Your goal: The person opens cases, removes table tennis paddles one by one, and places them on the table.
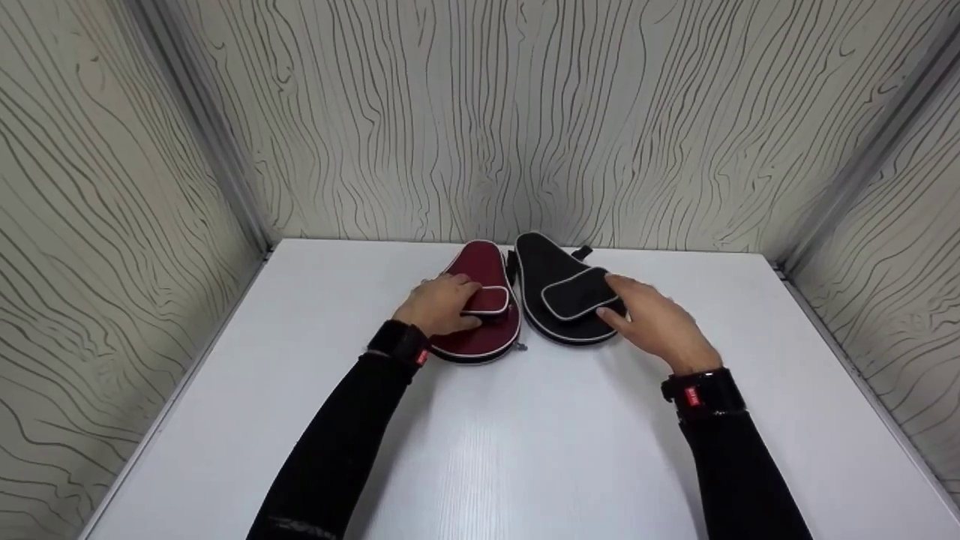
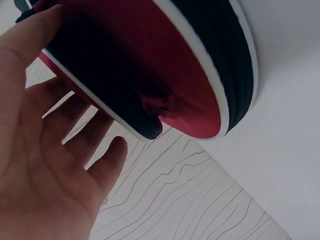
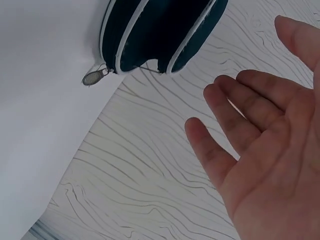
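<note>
A red table tennis paddle case [image 1: 480, 262] with white piping and a raised front pocket [image 1: 489, 299] lies on the white table. My left hand [image 1: 441, 304] is over its left part, fingers at the pocket's left end and thumb along the near side. In the left wrist view, loosely bent fingers [image 2: 82, 125] pass behind the pocket, the thumb on its dark side. A matching black paddle case [image 1: 544, 262] lies to the right, its pocket [image 1: 579, 294] tilted. At that pocket's right end is my right hand [image 1: 656, 319], relaxed, thumb apart from fingers, palm empty in the right wrist view.
The white table [image 1: 517, 450] meets a wood-grain patterned back panel [image 1: 480, 120] just behind the cases, with similar panels at both sides. A metal zipper pull [image 3: 94, 77] hangs from the black case. A black strap [image 1: 582, 253] sticks out behind it.
</note>
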Demonstrator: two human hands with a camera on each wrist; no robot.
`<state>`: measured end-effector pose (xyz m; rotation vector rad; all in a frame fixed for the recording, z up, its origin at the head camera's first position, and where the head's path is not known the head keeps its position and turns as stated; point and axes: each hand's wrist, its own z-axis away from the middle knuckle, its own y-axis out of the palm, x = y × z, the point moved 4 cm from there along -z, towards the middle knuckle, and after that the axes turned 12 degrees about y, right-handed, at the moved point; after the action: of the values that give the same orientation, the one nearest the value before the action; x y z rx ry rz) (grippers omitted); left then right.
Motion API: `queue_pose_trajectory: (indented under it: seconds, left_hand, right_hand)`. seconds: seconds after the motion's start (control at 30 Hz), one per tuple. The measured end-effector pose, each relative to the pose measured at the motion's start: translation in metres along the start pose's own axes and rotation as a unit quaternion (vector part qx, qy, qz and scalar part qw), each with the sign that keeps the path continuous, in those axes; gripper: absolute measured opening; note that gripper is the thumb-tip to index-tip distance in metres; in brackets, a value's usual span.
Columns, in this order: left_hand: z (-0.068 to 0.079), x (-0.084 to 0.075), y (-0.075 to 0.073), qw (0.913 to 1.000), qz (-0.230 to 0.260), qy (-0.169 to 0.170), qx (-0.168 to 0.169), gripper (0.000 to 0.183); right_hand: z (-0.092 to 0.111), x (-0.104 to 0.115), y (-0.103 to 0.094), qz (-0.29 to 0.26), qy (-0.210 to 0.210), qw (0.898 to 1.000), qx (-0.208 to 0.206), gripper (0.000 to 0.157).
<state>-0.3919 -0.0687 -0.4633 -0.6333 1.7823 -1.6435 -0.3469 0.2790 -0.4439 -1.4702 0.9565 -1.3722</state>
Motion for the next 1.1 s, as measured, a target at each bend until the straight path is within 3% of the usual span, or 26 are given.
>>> queue_pose_trajectory:
  seconds: [0.37, 0.77, 0.97, 1.1]
  left_hand:
    - [0.024, -0.017, 0.004, 0.9997, 0.012, 0.008, 0.02, 0.073]
    - [0.043, -0.034, 0.008, 0.9998, -0.009, 0.016, 0.006, 0.071]
    - [0.047, -0.044, 0.01, 1.0, -0.009, -0.001, 0.0, 0.068]
    - [0.047, -0.052, 0.01, 0.9998, -0.018, -0.006, 0.006, 0.07]
  right_hand:
    - [0.004, 0.029, 0.018, -0.011, -0.053, 0.999, 0.004, 0.062]
    - [0.021, 0.059, 0.044, 0.009, -0.134, 0.991, 0.02, 0.047]
    - [0.028, 0.074, 0.063, 0.017, -0.197, 0.98, 0.034, 0.035]
    - [0.032, 0.081, 0.074, 0.001, -0.202, 0.978, 0.054, 0.023]
